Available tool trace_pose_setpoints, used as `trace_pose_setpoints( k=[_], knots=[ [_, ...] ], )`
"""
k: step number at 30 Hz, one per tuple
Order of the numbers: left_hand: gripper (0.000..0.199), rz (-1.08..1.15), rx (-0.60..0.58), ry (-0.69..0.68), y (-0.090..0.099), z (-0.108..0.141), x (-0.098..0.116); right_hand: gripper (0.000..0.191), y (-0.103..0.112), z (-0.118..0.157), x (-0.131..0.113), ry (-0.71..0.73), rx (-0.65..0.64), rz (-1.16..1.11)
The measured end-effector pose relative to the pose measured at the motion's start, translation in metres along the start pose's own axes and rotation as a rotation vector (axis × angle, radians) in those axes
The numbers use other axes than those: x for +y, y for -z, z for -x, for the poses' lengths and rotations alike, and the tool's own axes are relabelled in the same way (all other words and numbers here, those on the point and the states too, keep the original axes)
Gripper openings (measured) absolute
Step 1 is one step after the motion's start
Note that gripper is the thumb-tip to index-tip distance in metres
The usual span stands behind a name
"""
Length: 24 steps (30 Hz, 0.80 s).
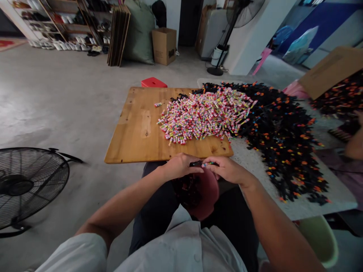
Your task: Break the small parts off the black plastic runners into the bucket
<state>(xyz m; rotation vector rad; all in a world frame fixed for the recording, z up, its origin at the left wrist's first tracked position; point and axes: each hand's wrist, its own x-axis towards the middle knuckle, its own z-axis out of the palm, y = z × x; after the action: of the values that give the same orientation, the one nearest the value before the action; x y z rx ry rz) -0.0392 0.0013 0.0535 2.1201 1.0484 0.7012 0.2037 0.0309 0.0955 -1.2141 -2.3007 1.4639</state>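
Observation:
My left hand pinches a small black piece just past the wooden board's near edge. Close beside it, my right hand is closed on a small tube with a colourful printed wrapper. The two pieces meet or nearly meet between my fingers; I cannot tell whether they are joined. Below both hands a pink basin sits between my legs, with dark pieces inside. A heap of similar printed tubes covers the right part of the wooden board.
Black pieces with orange and blue tips are heaped on the pale table at right. Beyond, another person's arm shows near a cardboard box. A floor fan stands left, a pale green bin lower right.

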Motion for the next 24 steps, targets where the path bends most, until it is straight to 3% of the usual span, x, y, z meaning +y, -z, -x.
trace_pose_setpoints(
  k=[4,11,17,24],
  knots=[
    [0.034,-0.211,0.101,-0.068,-0.01,0.001,-0.006,0.031,-0.004,-0.002,-0.003,-0.032,0.0,-0.011],
    [0.033,-0.414,0.141,-0.127,-0.019,0.005,-0.011,0.028,-0.008,-0.001,-0.01,-0.003,0.004,0.02],
    [0.044,-0.497,0.13,-0.102,-0.016,0.007,-0.004,0.037,-0.006,-0.001,-0.002,-0.063,-0.028,-0.099],
    [0.041,-0.499,0.11,-0.077,-0.018,0.007,0.005,0.038,-0.007,-0.004,0.013,-0.051,-0.056,-0.215]
  ],
)
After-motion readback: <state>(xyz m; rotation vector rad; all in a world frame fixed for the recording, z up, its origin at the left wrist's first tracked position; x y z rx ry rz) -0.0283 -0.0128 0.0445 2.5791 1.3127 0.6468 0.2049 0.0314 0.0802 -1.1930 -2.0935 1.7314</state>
